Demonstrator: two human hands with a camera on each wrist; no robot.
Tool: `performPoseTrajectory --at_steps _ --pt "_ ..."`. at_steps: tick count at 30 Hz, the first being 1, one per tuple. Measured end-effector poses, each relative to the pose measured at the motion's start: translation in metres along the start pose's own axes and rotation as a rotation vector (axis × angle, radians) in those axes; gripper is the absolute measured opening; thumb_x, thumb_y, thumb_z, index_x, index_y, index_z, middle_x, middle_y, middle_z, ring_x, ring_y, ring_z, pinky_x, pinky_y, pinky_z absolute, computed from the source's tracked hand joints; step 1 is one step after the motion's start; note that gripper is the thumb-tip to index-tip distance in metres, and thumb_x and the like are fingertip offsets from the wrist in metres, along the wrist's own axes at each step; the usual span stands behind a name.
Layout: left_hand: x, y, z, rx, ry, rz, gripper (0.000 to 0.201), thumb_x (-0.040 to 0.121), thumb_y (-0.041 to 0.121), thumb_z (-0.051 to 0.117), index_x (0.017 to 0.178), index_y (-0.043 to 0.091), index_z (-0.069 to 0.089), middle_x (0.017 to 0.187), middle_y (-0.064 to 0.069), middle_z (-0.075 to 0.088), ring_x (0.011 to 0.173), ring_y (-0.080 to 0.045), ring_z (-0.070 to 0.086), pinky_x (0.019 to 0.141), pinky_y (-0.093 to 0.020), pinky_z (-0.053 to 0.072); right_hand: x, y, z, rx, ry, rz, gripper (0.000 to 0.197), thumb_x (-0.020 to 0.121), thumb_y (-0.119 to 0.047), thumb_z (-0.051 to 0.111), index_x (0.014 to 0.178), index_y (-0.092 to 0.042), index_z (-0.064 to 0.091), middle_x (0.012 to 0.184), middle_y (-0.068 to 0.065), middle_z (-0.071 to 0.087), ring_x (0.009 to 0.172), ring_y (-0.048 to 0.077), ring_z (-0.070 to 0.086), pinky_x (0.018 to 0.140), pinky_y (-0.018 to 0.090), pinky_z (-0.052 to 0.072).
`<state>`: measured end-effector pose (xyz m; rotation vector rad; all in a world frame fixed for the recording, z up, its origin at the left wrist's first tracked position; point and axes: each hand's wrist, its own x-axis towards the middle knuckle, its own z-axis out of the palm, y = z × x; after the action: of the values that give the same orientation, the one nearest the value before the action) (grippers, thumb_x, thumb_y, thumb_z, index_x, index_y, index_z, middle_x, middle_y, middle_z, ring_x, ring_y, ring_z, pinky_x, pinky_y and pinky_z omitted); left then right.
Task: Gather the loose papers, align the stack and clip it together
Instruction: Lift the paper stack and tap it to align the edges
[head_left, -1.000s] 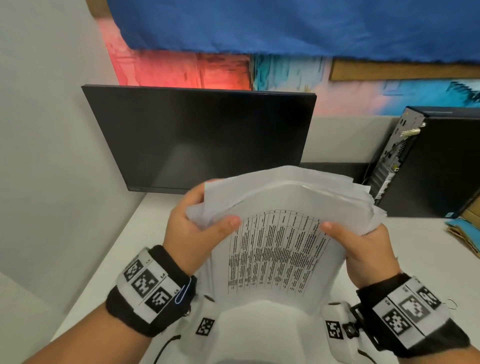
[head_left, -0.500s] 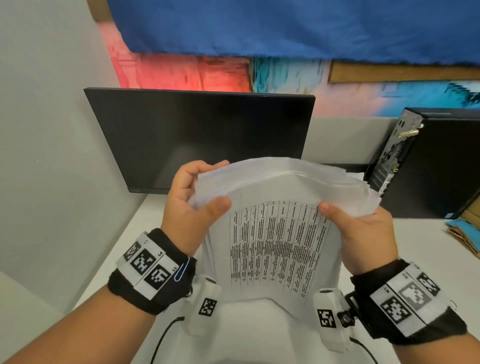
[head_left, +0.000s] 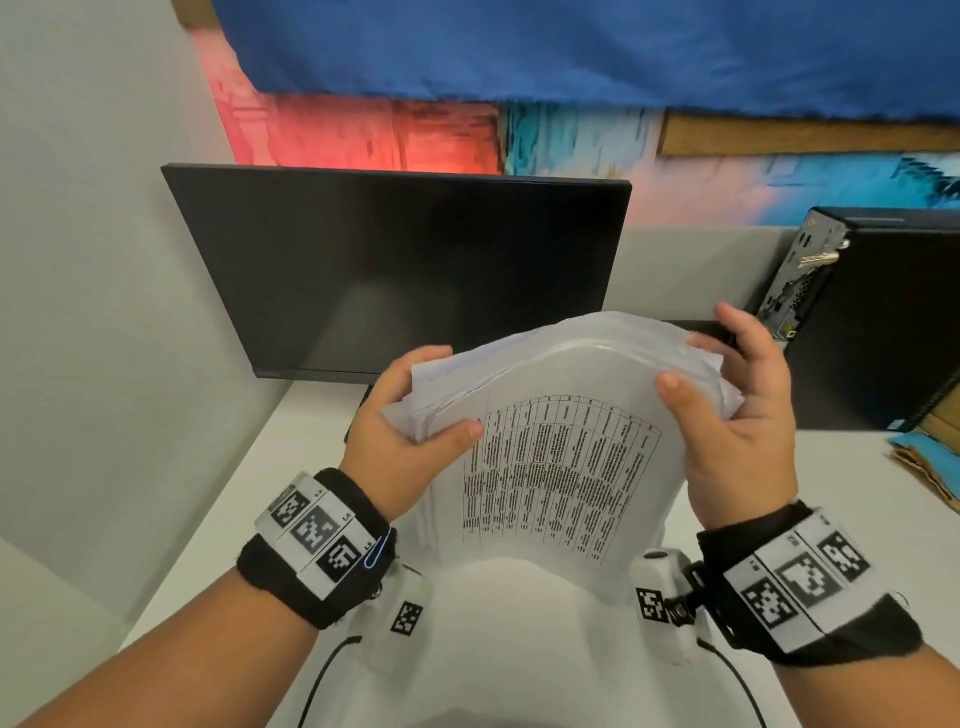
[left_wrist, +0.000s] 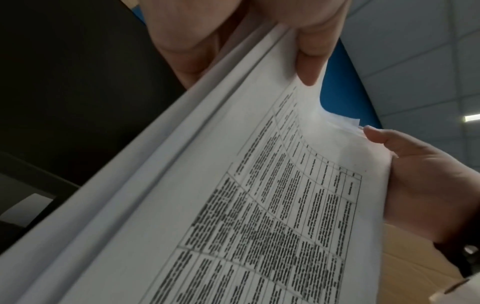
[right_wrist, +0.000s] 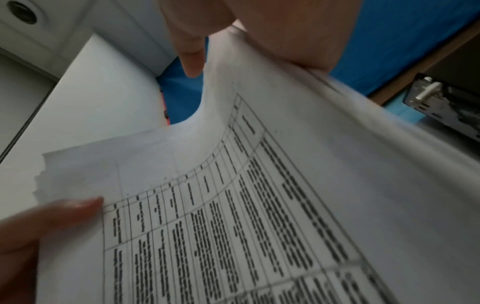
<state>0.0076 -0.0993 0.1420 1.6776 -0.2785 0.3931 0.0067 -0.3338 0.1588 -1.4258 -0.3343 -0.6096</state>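
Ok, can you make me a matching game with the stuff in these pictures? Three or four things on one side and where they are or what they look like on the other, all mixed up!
Things:
1. stack of papers
2. monitor
3. computer tower
4. paper clip

Descriptions:
A. black, screen dark, behind the papers
B. blue, hooked on the left wristband
C. white, held at its top corners by the left hand and the right hand
D. black box standing on the right of the desk

Pairs: 1-C, 2-A, 3-D, 4-B
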Motion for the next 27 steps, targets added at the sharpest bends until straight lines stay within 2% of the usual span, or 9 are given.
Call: performPoseTrajectory --at_steps 3,5,7,10,15,18,20,24,27 --pt "0.006 0.008 0.001 -0.108 -0.036 0.039 0.066 0.059 0.013 0.083 0.105 0.048 0.051 0.109 0.016 0.06 0.103 -0.006 0.063 0.072 -0.024 0.057 0.006 -0.002 0.001 -0.166 -0.005 -0.062 0.039 0.082 -0.028 0.059 0.116 -0.049 0.052 0.107 -0.019 0.059 0.105 0.007 0.058 0.092 0.032 0.052" --pt "0.009 0.012 0.001 -0.129 -0.099 0.062 0.063 0.057 0.023 0.08 0.106 0.053 0.053 0.119 0.014 0.058 0.111 -0.014 0.061 0.076 -0.033 0.058 0.01 -0.002 0.002 -0.273 -0.013 -0.087 0.03 0.083 -0.034 0.053 0.112 -0.04 0.058 0.108 -0.019 0.059 0.105 0.004 0.057 0.094 0.032 0.049" --pt "0.012 0.014 0.001 -0.093 -0.163 0.079 0.058 0.059 0.028 0.075 0.107 0.053 0.054 0.126 0.013 0.054 0.115 -0.017 0.058 0.079 -0.039 0.058 0.012 -0.001 0.003 -0.283 -0.018 -0.068 0.021 0.082 -0.034 0.055 0.101 -0.031 0.064 0.094 -0.022 0.064 0.093 0.002 0.061 0.083 0.028 0.053" --pt "0.015 0.014 0.002 -0.04 -0.205 0.117 0.042 0.059 0.033 0.073 0.092 0.053 0.058 0.133 0.02 0.045 0.121 -0.011 0.052 0.085 -0.034 0.055 0.013 0.003 0.003 -0.197 0.023 -0.009 0.006 0.079 -0.025 0.06 0.081 -0.029 0.064 0.077 -0.024 0.066 0.072 -0.004 0.06 0.062 0.014 0.051" --pt "0.018 0.014 0.006 -0.032 -0.183 0.151 0.026 0.058 0.035 0.072 0.073 0.048 0.054 0.128 0.016 0.048 0.118 -0.013 0.054 0.078 -0.031 0.057 0.016 0.005 0.004 -0.135 0.177 -0.04 0.022 0.084 -0.004 0.06 0.073 -0.022 0.054 0.083 -0.011 0.064 0.076 -0.006 0.058 0.069 0.013 0.048" --pt "0.02 0.013 0.007 -0.038 -0.133 0.158 0.027 0.057 0.034 0.072 0.07 0.046 0.05 0.121 0.014 0.053 0.113 -0.013 0.055 0.071 -0.029 0.057 0.016 0.006 0.002 -0.101 0.223 -0.034 0.03 0.082 -0.001 0.058 0.082 -0.03 0.049 0.093 -0.003 0.063 0.089 0.009 0.061 0.079 0.03 0.054" --pt "0.02 0.013 0.008 -0.05 -0.112 0.138 0.029 0.057 0.033 0.073 0.07 0.045 0.049 0.116 0.014 0.054 0.11 -0.011 0.057 0.067 -0.027 0.058 0.014 0.006 0.001 -0.144 0.149 -0.016 0.043 0.077 -0.006 0.064 0.097 -0.04 0.047 0.105 -0.002 0.062 0.101 0.016 0.06 0.087 0.036 0.052" --pt "0.023 0.011 0.009 -0.134 -0.087 0.094 0.055 0.058 0.015 0.08 0.089 0.043 0.044 0.119 0.009 0.051 0.105 -0.002 0.06 0.066 -0.02 0.056 0.012 0.013 -0.007 -0.107 0.04 0.07 0.069 0.071 0.003 0.072 0.11 -0.043 0.04 0.103 -0.004 0.063 0.099 0.015 0.063 0.081 0.031 0.055" --pt "0.027 0.002 0.007 -0.141 -0.028 -0.018 0.072 0.065 0.002 0.078 0.107 0.047 0.039 0.124 0.006 0.052 0.101 -0.002 0.063 0.075 -0.023 0.055 0.009 0.025 -0.016 -0.08 0.07 0.202 0.054 0.069 0.001 0.074 0.102 -0.037 0.054 0.092 -0.003 0.068 0.095 0.021 0.065 0.08 0.033 0.055"
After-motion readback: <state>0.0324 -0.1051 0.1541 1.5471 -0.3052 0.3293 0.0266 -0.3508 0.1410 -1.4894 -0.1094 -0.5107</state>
